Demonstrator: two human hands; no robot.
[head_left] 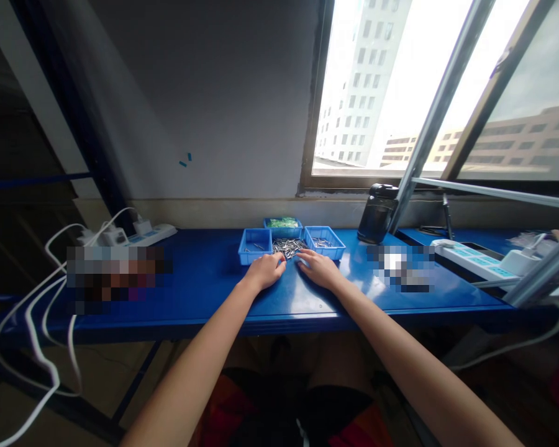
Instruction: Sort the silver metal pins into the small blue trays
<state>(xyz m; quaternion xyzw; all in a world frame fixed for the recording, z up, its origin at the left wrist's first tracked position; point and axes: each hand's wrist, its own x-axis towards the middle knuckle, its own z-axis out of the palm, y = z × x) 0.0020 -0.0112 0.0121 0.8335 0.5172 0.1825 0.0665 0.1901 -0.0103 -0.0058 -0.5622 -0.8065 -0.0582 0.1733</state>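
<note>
A loose heap of small silvery metal pieces (289, 247) lies on the blue table between the bins; their exact kind is too small to make out. My left hand (264, 272) rests at the heap's near left edge, fingers loosely bent and thumb apart. At the near right edge lies my right hand (320, 269), its fingers stretched toward the pieces. A blue plastic bin (255, 256) on the left holds a few of these pieces. The blue bin on the right (331, 252) holds more of them. Nothing shows gripped in either hand.
Behind the heap stands a third blue bin (266, 223) with green-and-white packets. A black container (377, 214) stands near the window. Power strips (153, 236) with white cables lie left and right. Metal posts rise at the right. Blurred patches cover things on both sides.
</note>
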